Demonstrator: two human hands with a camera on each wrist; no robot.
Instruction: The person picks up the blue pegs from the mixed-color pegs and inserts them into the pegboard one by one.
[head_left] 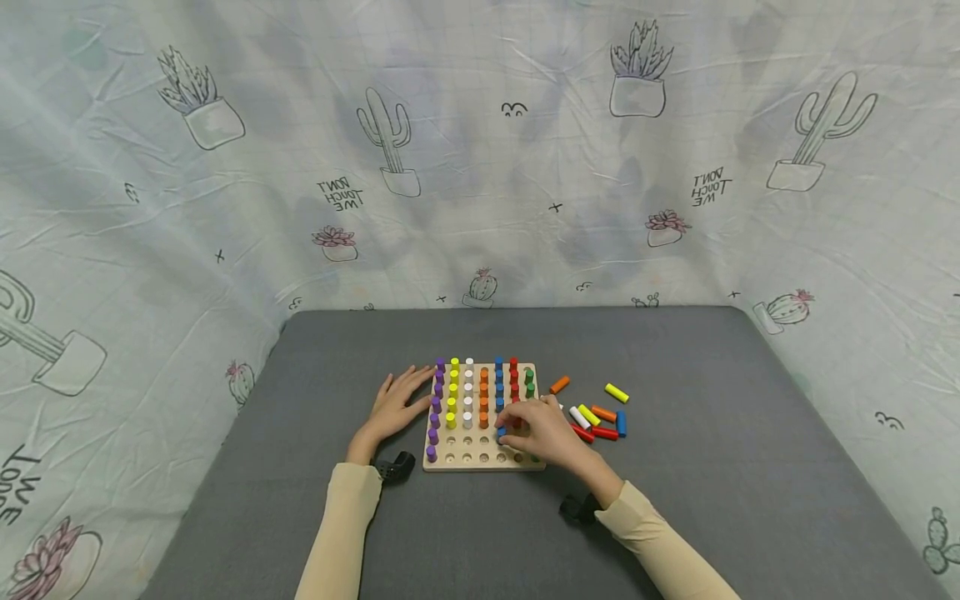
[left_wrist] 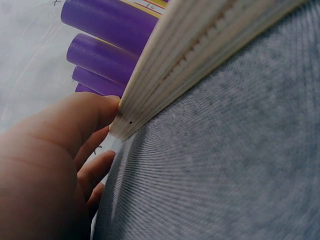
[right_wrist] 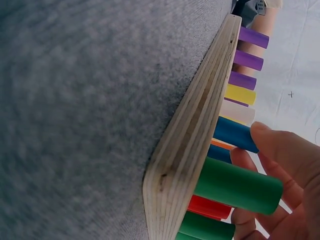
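A wooden pegboard (head_left: 480, 468) lies on the grey table with coloured pegs standing in columns. My right hand (head_left: 543, 431) is over its near right part. Thumb and fingers pinch a blue peg (right_wrist: 235, 134), which stands upright at the board in the blue column. Beside that hand are green pegs (right_wrist: 240, 185) and red pegs (right_wrist: 207, 205), partly hidden by it in the head view. My left hand (head_left: 393, 410) lies at the board's left edge, fingers extended, with the thumb against the wooden side near the purple pegs (left_wrist: 107, 22).
Right of the board lie loose pegs, among them an orange peg (head_left: 560, 385), a yellow peg (head_left: 617, 392), a blue peg (head_left: 621, 424) and a red peg (head_left: 604, 433). Yellow pegs (head_left: 452, 405), white pegs (head_left: 468, 405) and orange pegs (head_left: 483, 405) stand in the board. Bare holes show along its near rows.
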